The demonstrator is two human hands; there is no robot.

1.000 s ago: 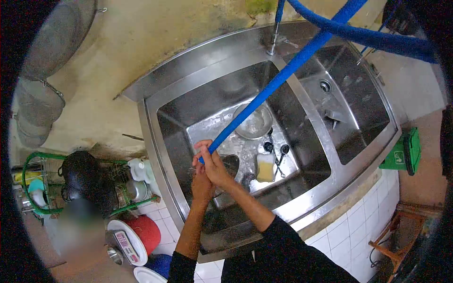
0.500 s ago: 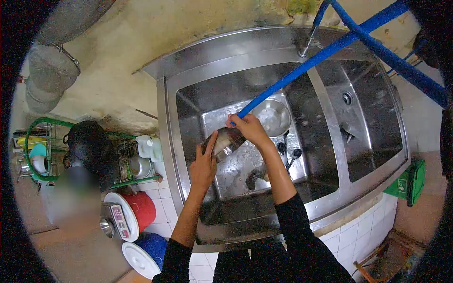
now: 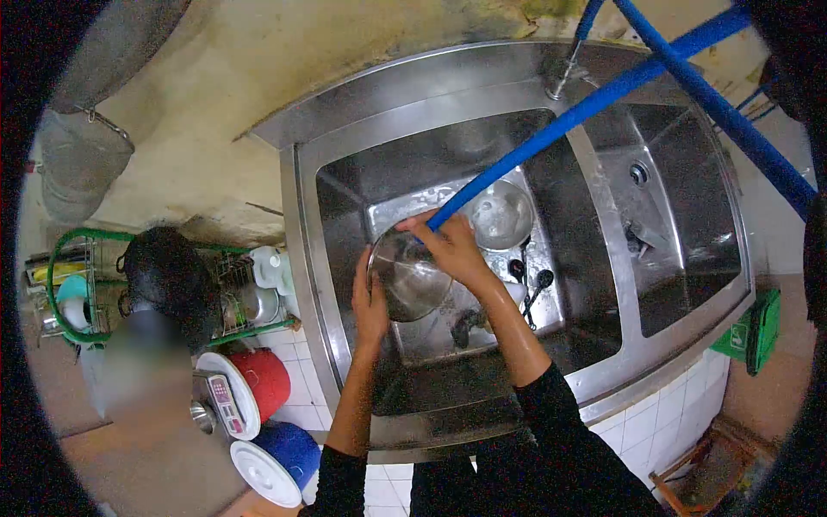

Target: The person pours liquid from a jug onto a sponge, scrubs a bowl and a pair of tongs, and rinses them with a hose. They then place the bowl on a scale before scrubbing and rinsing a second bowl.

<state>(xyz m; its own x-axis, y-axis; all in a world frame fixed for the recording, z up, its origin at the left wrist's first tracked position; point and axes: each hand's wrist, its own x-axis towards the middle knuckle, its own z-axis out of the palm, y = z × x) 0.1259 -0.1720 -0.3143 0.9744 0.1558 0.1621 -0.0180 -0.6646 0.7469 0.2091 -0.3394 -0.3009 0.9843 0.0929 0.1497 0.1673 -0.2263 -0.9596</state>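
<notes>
My left hand [image 3: 370, 310] grips the left side of a shiny metal bowl [image 3: 412, 289], its fingers along the rim. The bowl is held over the left basin of the steel sink [image 3: 607, 250], its round inside facing me. My right hand [image 3: 452, 252] is closed round the end of a blue hose [image 3: 534, 148] at the bowl's upper right edge, hiding the hose's mouth. Behind it, a second metal bowl [image 3: 500, 215] rests on the wet basin floor. Black-headed utensils [image 3: 530, 284] lie below that bowl, near a dark clump [image 3: 465, 327].
A faucet [image 3: 564, 79] stands at the sink's back. To the left are a black wok [image 3: 168, 271], a green-edged rack [image 3: 82, 233], a red bucket [image 3: 265, 379] and a blue bucket [image 3: 289, 448]. A blurred person is near them. At right sits a green bin [image 3: 751, 334].
The bowl has turned from a steep tilt so that its inside faces me. My left hand has shifted to its side; my right hand still holds the hose.
</notes>
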